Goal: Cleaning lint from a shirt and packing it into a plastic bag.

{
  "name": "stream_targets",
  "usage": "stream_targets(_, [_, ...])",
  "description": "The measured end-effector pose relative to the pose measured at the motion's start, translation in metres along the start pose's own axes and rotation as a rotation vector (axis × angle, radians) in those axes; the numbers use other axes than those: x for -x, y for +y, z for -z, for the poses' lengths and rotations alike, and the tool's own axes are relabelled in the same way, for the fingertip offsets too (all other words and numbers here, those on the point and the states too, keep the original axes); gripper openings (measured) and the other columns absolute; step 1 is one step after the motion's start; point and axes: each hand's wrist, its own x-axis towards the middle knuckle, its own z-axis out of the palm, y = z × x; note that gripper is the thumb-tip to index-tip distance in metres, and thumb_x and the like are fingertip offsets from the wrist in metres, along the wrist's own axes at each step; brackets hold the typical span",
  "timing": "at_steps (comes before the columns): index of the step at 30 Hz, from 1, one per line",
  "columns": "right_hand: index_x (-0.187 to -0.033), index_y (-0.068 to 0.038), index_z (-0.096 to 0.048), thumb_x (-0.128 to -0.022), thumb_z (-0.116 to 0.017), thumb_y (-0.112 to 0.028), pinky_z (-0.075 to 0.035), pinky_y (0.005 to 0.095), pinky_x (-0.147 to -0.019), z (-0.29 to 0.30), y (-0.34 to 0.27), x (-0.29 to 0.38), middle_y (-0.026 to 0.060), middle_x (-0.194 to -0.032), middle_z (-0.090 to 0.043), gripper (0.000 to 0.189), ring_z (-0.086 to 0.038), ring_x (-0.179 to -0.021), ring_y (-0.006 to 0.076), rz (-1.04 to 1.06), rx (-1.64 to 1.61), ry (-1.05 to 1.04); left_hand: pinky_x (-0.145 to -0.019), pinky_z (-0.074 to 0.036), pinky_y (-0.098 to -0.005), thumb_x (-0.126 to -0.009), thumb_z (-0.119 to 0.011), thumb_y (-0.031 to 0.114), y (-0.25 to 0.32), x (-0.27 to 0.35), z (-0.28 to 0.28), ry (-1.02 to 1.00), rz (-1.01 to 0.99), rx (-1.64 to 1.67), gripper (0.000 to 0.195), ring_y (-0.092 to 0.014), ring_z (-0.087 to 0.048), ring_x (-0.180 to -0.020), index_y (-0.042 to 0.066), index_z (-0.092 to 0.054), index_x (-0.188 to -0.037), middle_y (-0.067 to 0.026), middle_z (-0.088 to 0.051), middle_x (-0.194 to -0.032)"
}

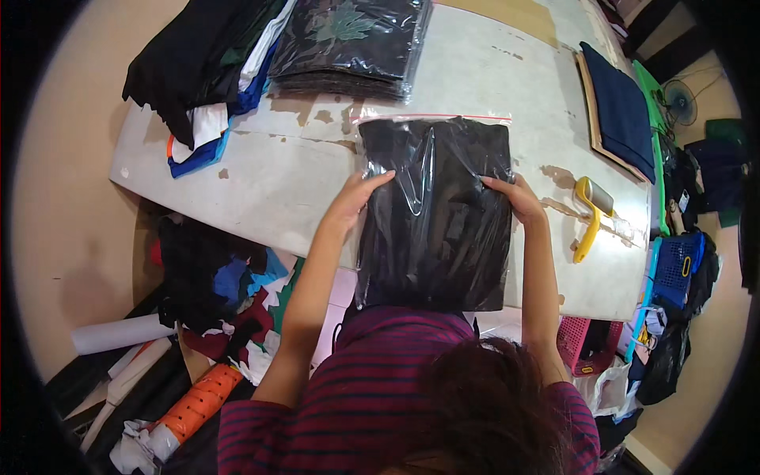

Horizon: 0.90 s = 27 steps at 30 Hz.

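Observation:
A clear plastic zip bag [433, 249] holds a folded black cloth item and spans the table edge in front of my body. My left hand [362, 193] grips its left side, thumb on top of the film and fingers mostly hidden beneath. On the opposite side my right hand [515, 195] pinches the bag in the same way. The bag's red-lined top seam [433, 119] faces away from me. Beyond it lies a stack of bagged black garments [350, 53], the top one printed with a green leaf.
Loose dark, white and blue fabric [190, 77] covers the table's far left. At right rest a yellow-handled lint roller [588, 219] and folded navy cloth [620, 113]. Fabric scraps [243, 303] and an orange-wrapped roll [199, 401] lie below left; a pink basket [585, 350] stands below right.

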Motion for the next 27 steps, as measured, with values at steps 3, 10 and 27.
stream_targets(3, [-0.095,0.005,-0.061,-0.071,-0.071,-0.019,-0.044,0.0252,-0.075,0.014,-0.031,0.028,0.0061,-0.089,-0.063,0.035,-0.057,-0.080,0.0130,0.203,0.000,0.055,-0.079,-0.045,-0.0261,-0.077,-0.066,0.014,0.039,0.012,-0.025,-0.102,-0.152,-0.013,0.031,-0.014,-0.058,-0.086,-0.001,-0.058,-0.103,-0.0072,-0.062,-0.097])
stream_targets(10, [-0.096,0.000,-0.060,-0.069,-0.070,-0.002,-0.044,0.0249,-0.076,0.043,-0.117,0.125,0.0052,-0.090,-0.062,0.029,-0.058,-0.082,0.0148,0.898,0.042,0.315,-0.074,-0.045,-0.0234,-0.070,-0.072,0.001,0.134,0.058,-0.082,-0.100,-0.943,-0.296,0.020,-0.010,-0.059,-0.075,0.001,-0.065,-0.088,-0.0038,-0.066,-0.082])
stream_targets(27, [-0.103,-0.014,-0.062,-0.067,-0.062,-0.013,-0.030,0.0437,-0.100,0.101,0.055,0.083,0.0050,-0.121,-0.052,0.036,-0.043,-0.117,0.0269,0.725,1.124,-0.034,-0.099,-0.032,-0.0434,-0.070,-0.060,0.010,-0.031,-0.032,-0.034,-0.494,-0.938,-1.359,0.037,-0.028,-0.041,-0.120,0.011,-0.060,-0.107,-0.0108,-0.049,-0.124])
